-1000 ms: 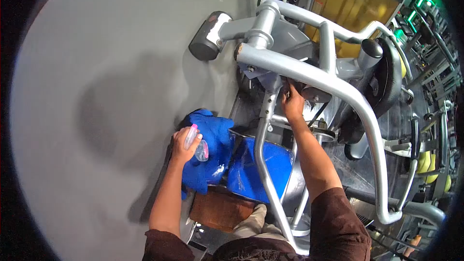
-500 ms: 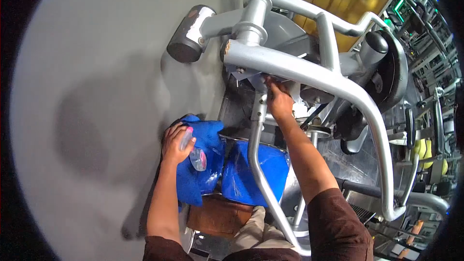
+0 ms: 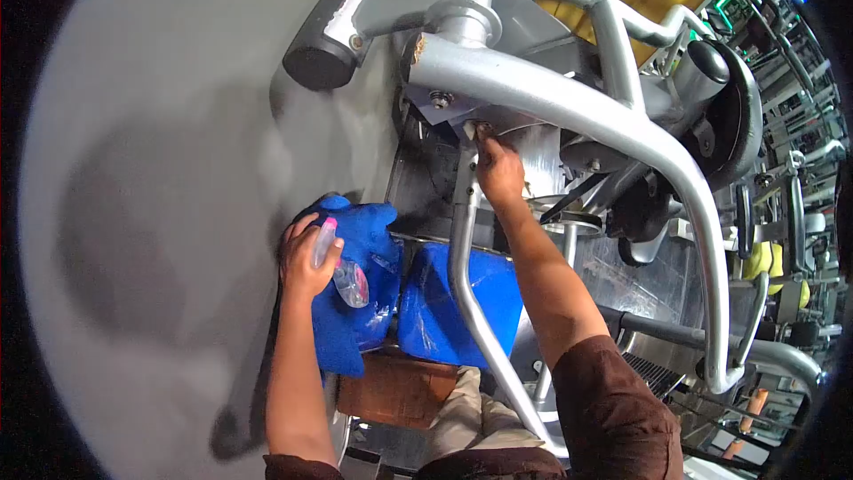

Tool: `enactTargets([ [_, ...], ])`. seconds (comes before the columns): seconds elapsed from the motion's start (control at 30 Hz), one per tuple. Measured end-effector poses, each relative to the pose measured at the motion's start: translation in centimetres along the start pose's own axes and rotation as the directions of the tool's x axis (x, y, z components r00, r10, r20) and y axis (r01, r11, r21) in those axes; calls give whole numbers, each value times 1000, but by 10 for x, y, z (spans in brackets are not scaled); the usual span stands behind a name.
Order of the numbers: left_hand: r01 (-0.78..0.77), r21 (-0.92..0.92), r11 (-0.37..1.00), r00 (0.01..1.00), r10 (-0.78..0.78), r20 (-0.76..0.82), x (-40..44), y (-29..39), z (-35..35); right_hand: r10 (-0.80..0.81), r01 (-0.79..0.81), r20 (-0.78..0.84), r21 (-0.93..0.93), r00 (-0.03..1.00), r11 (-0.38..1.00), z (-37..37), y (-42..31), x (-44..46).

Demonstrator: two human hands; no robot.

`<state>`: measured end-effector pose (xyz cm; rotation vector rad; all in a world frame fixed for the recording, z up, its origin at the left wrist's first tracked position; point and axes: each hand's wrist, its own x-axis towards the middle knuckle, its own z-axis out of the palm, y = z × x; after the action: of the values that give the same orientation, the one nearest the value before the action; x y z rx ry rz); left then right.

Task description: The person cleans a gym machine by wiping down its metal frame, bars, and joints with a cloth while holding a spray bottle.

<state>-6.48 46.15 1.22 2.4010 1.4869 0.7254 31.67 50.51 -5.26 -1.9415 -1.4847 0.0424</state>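
My left hand (image 3: 306,258) is wrapped round a clear plastic bottle (image 3: 352,283) with a pink cap, above a blue cloth (image 3: 342,338) draped over a blue pad. My right hand (image 3: 499,169) reaches under the thick silver tube (image 3: 551,107) of an exercise machine. Its fingers are bent against the top of a thinner upright silver post (image 3: 464,213); the fingertips are partly hidden, and nothing held can be made out. A second blue pad (image 3: 458,302) lies right of the cloth, behind the post.
A black-ended roller (image 3: 333,31) juts out at the upper left beside the grey wall (image 3: 160,124). Black padded parts (image 3: 729,116) sit to the right. A brown block (image 3: 400,391) is below the pads. More gym machines stand at the far right.
The view has shifted, so the machine appears larger. My right hand has moved left along the underside of the tube to the post top. My left hand still holds the bottle.
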Motion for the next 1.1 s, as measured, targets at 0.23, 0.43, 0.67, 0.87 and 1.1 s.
enactTargets([
  [0.23,-47,-59,997,999,48,17,3,-9,3,-134,225,-367,215,920,950,-15,-29,6],
  [0.43,-41,-40,998,999,42,13,5,-1,1,-171,164,-115,-70,979,984,6,-13,3],
  [0.67,-31,14,999,999,30,39,6,1,2,-177,183,-98,57,979,981,6,-21,-9],
  [0.87,-32,-1,999,999,33,22,6,1,3,-189,185,-30,-101,981,977,11,-23,8],
  [1.1,-16,-11,1000,1000,16,4,6,0,-1,-69,98,201,-137,977,986,11,6,-6],
])
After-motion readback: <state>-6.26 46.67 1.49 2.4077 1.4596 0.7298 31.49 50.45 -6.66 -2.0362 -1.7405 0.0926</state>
